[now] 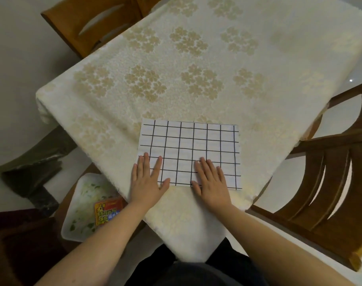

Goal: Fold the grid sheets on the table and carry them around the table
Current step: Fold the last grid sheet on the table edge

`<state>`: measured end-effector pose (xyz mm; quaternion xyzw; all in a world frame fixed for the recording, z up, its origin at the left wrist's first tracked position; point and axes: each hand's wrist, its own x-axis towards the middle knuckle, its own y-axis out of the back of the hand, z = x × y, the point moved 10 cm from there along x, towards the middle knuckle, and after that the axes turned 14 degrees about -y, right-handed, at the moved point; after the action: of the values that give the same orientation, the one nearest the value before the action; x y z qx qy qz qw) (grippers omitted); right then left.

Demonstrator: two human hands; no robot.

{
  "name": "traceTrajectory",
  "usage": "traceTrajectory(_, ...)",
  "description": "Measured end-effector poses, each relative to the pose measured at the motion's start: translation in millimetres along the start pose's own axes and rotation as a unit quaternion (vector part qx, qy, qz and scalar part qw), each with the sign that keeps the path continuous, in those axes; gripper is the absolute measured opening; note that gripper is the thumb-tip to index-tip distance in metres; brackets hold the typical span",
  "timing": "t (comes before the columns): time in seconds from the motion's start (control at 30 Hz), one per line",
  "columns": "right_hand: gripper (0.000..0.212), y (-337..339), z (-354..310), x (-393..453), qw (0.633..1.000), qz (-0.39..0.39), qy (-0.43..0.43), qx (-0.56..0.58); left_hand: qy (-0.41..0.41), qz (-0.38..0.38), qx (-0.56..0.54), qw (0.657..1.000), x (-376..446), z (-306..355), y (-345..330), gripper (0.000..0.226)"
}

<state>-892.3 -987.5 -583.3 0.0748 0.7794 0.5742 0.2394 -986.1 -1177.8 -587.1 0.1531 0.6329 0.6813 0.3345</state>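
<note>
Both hands flat, fingers straight, gripping nothing: left hand (148, 178) pressing on near left corner of grid sheet (193, 147), right hand (212, 181) pressing on its near edge. Sheet lying flat on tablecloth (176, 79), close to near table corner. Chair (324, 203) just right.

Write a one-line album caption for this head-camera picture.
Both hands, left hand and right hand, press flat on a grid sheet on the floral tablecloth.
</note>
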Motion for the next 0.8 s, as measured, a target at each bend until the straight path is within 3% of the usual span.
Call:
traceTrajectory(0.37,0.062,9.1,70.2,-29.9,0.993,-0.017,-0.115,-0.008,0.020,-0.030,-0.003,0.999,-12.9,-10.2,-1.8,0.088)
traceTrajectory(0.6,0.061,12.0,81.8,-39.5,0.989,-0.025,-0.149,0.008,0.012,-0.033,-0.010,0.999,-16.6,-11.3,0.4,0.089)
traceTrajectory(0.73,0.056,39.8,76.5,-25.2,0.985,0.013,-0.167,0.048,0.012,-0.053,-0.021,0.998,-13.3,-9.4,0.5,0.089)
traceTrajectory(0.8,0.047,55.0,74.1,-8.7,0.983,0.046,-0.167,0.063,0.004,-0.022,-0.038,0.999,-8.7,-5.0,11.7,0.084)
